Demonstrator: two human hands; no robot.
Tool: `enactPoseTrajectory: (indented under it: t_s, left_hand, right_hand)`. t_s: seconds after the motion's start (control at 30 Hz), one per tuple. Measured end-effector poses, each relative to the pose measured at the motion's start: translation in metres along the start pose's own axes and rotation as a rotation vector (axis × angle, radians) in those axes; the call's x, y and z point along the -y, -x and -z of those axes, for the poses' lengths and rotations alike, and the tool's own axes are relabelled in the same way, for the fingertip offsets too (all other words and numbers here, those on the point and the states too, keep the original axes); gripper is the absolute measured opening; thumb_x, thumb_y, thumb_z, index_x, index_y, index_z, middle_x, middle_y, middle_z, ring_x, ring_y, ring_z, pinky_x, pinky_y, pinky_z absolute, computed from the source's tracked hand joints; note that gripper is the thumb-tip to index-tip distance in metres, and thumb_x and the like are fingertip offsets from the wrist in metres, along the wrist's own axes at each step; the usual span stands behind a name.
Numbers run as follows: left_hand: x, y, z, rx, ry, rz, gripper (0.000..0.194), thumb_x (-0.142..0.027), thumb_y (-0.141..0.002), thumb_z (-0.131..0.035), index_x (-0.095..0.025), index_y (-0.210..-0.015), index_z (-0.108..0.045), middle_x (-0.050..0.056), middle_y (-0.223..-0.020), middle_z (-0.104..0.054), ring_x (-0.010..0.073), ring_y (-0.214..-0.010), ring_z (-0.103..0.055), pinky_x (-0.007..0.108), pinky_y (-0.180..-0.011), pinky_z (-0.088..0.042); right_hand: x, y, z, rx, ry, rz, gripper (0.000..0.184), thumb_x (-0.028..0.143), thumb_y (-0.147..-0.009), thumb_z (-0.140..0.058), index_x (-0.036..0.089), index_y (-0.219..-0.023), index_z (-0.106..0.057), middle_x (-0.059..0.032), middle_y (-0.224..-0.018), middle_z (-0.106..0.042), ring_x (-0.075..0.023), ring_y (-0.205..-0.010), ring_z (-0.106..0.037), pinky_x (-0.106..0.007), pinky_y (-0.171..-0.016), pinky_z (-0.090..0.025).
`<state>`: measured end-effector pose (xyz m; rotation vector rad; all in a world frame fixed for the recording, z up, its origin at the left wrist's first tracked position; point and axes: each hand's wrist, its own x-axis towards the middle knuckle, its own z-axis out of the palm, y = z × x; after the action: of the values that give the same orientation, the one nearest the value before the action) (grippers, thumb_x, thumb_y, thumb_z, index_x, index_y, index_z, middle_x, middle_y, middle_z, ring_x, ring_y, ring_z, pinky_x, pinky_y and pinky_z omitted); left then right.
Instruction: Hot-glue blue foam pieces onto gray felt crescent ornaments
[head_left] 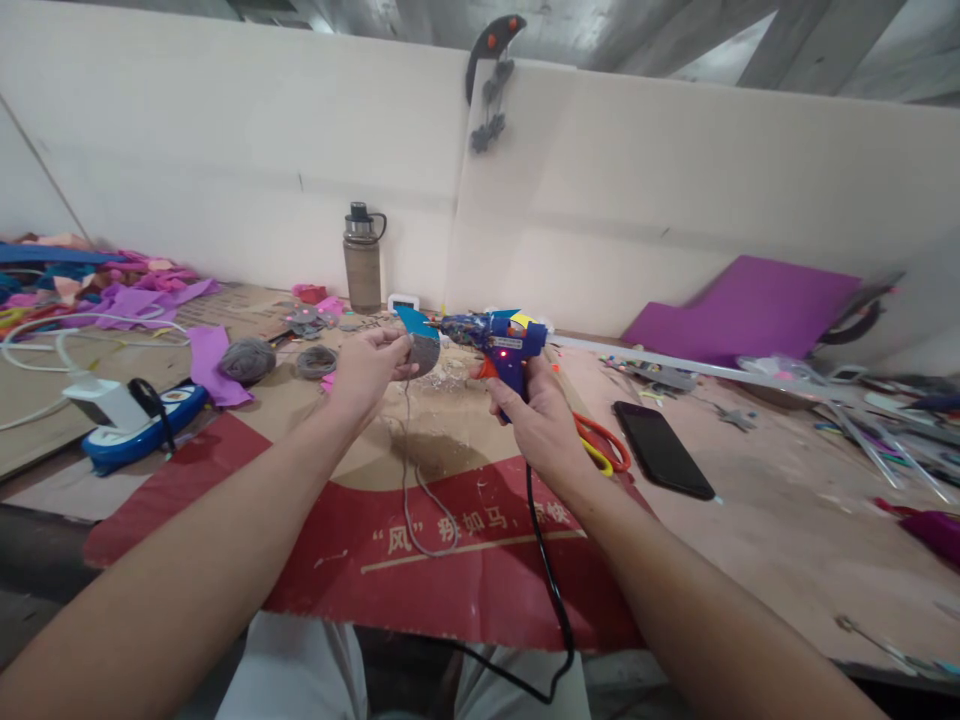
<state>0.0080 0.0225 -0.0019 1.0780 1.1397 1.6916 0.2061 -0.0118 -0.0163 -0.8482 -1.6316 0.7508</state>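
My right hand is wrapped round the handle of a blue hot glue gun, with a small red light lit on its body. Its nozzle points left, close to a grey and blue felt piece. That piece is pinched between the fingertips of my left hand. From it a strand of grey yarn hangs down and loops on the red and brown cardboard. The gun's black cord drops over the table's front edge. Whether the nozzle touches the felt I cannot tell.
Scissors with orange and yellow handles lie beside a black phone. Leftward are a blue power strip, balls of grey yarn and felt scraps. A water bottle and purple sheet stand at the back.
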Motion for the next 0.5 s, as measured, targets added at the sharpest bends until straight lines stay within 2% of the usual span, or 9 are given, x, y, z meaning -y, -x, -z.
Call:
enactPoseTrajectory:
  t_s: [0.13, 0.27, 0.5]
  left_hand:
    - [-0.0009, 0.0008, -0.0008, 0.007, 0.001, -0.006, 0.010, -0.017, -0.070, -0.070, -0.013, -0.067, -0.062, -0.003, -0.057, -0.058, 0.0054, -0.046, -0.050, 0.024, -0.059, -0.058]
    - [-0.0028, 0.0039, -0.0030, 0.025, 0.007, -0.013, 0.010, -0.018, -0.069, -0.071, -0.013, -0.066, -0.063, -0.004, -0.054, -0.056, 0.0057, -0.047, -0.051, 0.024, -0.059, -0.058]
    - [-0.0002, 0.0064, -0.0039, 0.095, 0.028, -0.014, 0.013, -0.022, -0.067, -0.073, -0.013, -0.067, -0.063, -0.003, -0.061, -0.057, 0.0054, -0.050, -0.051, 0.023, -0.056, -0.057]
  right_hand:
    - [-0.0040, 0.0014, 0.0010, -0.002, 0.132, 0.050, 0.033, 0.034, -0.089, -0.055, 0.027, -0.120, -0.052, -0.0070, -0.106, -0.065, -0.0202, -0.079, -0.057, -0.036, -0.066, -0.049]
    - [-0.0056, 0.0008, 0.0001, -0.001, 0.201, 0.068, 0.040, 0.034, -0.089, -0.054, 0.026, -0.128, -0.050, -0.0085, -0.109, -0.063, -0.0251, -0.094, -0.059, -0.040, -0.073, -0.051]
    - [-0.0064, 0.0008, -0.0033, 0.009, 0.214, 0.061, 0.042, 0.033, -0.089, -0.054, 0.025, -0.130, -0.050, -0.0096, -0.118, -0.062, -0.0249, -0.096, -0.058, -0.040, -0.077, -0.050]
